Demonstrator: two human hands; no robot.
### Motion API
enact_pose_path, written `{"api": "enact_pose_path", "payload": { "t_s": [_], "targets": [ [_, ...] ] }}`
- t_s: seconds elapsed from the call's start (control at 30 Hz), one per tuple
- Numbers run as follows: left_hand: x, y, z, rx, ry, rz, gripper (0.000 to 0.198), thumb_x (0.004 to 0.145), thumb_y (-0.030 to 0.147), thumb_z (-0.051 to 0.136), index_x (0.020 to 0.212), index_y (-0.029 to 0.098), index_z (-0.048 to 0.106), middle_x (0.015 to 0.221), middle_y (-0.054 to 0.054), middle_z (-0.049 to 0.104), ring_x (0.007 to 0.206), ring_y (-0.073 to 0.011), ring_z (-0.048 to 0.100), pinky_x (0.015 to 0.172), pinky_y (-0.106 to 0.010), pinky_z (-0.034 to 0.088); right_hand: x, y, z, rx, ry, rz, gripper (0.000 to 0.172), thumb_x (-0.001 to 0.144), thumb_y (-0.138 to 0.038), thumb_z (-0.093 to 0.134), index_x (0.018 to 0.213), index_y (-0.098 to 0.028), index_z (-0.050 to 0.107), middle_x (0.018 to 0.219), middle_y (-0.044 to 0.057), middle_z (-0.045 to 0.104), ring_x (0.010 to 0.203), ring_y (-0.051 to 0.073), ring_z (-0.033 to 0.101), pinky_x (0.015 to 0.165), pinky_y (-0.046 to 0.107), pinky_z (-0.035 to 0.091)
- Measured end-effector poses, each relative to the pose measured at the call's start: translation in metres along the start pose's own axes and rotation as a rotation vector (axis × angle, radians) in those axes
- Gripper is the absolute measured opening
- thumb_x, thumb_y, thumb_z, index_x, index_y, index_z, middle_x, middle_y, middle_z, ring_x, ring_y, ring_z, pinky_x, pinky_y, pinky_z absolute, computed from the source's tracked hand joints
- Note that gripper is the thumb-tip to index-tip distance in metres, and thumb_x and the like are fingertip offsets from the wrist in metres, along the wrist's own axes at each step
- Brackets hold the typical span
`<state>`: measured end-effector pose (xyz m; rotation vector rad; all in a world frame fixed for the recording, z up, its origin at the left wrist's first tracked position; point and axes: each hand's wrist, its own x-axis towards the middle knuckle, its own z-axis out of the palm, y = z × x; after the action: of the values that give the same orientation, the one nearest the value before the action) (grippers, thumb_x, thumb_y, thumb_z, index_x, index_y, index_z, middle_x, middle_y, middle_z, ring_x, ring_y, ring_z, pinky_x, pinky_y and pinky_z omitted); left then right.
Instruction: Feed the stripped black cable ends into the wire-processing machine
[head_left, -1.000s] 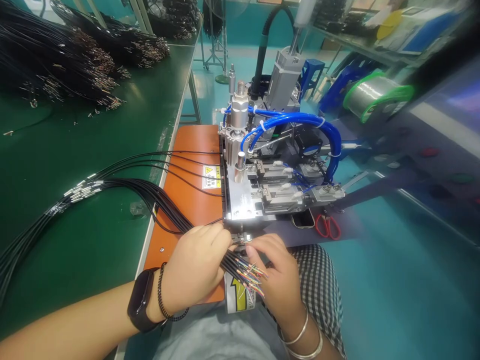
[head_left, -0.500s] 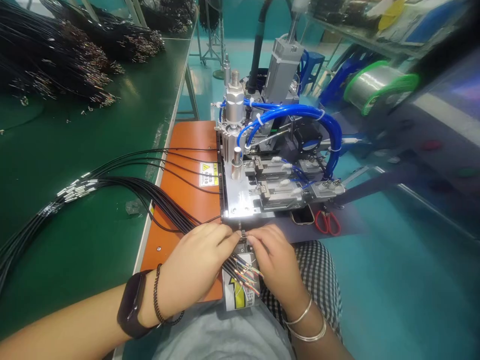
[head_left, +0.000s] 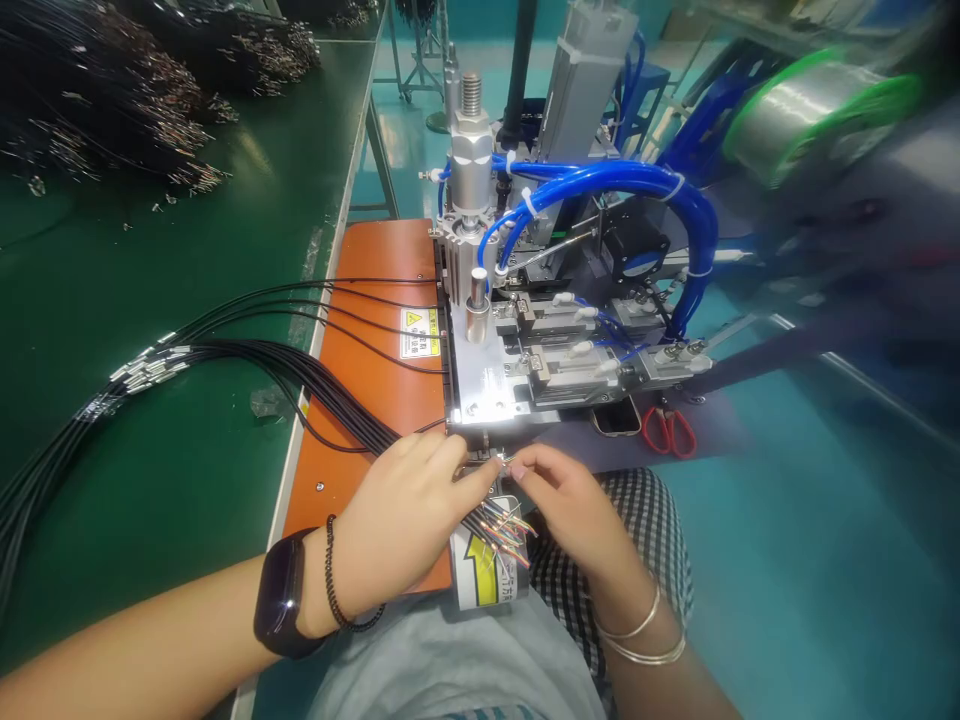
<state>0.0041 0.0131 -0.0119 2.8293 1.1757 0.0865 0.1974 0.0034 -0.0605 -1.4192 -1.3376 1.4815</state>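
One view only, a camera worn on the person's head: we look forward and down, close over the left hand (head_left: 401, 525) and right hand (head_left: 574, 505), with the machine (head_left: 480, 375) ahead and the bench (head_left: 187, 250) to our left.

Two hands (head_left: 397, 525) (head_left: 577, 510), one watch (head_left: 281, 590), one beaded bracelet (head_left: 331, 575), two bangles (head_left: 637, 628) (head_left: 645, 655), one pair of scissors (head_left: 667, 432), one phone (head_left: 616, 420), one spool (head_left: 821, 115).

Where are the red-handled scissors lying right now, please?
In the head view, the red-handled scissors lie right of the smartphone, in front of the pneumatic machine's metal plate, beyond the right hand.
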Motion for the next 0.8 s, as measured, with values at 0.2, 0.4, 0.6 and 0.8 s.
{"api": "enact_pose_path", "payload": {
  "t_s": [0.2,0.4,0.6,0.8],
  "targets": [
    [0.000,0.001,0.002,0.044,-0.006,0.003,0.039,0.086,0.010,0.042,0.122,0.025,0.051,0.089,-0.005,0.051,0.082,-0.0209,0.048,0.071,-0.036,0.043,0.004,-0.003,0.004,-0.037,0.067,0.012,0.016,0.083,-0.029,0.052,0.072,-0.017,0.055,0.069,-0.002,0.054,0.063,0.013,0.048,0.055,0.023,0.037],
    [0.003,0.002,-0.002,0.068,-0.034,0.010,0.039,0.085,0.010,0.042,0.121,0.024,0.051,0.088,-0.005,0.050,0.082,-0.0214,0.048,0.072,-0.037,0.044,0.005,0.000,0.006,-0.095,0.108,0.028,0.013,0.079,-0.026,0.054,0.069,-0.018,0.053,0.063,-0.004,0.049,0.059,0.012,0.044,0.054,0.023,0.034],
    [0.004,0.004,-0.002,0.100,-0.012,0.015,0.039,0.085,0.011,0.044,0.122,0.024,0.050,0.087,-0.005,0.049,0.081,-0.0209,0.047,0.073,-0.036,0.043,0.003,-0.001,0.007,-0.049,0.119,-0.028,0.011,0.083,-0.028,0.052,0.078,-0.019,0.057,0.074,-0.002,0.056,0.069,0.014,0.050,0.060,0.024,0.038],
    [0.000,0.003,0.006,0.069,0.054,0.029,0.037,0.086,0.012,0.044,0.120,0.021,0.052,0.087,-0.006,0.049,0.081,-0.0205,0.046,0.074,-0.036,0.042,0.001,-0.009,0.007,-0.089,0.169,-0.042,0.012,0.084,-0.027,0.053,0.078,-0.018,0.059,0.075,-0.001,0.059,0.069,0.014,0.053,0.060,0.024,0.038]
  ]
}}
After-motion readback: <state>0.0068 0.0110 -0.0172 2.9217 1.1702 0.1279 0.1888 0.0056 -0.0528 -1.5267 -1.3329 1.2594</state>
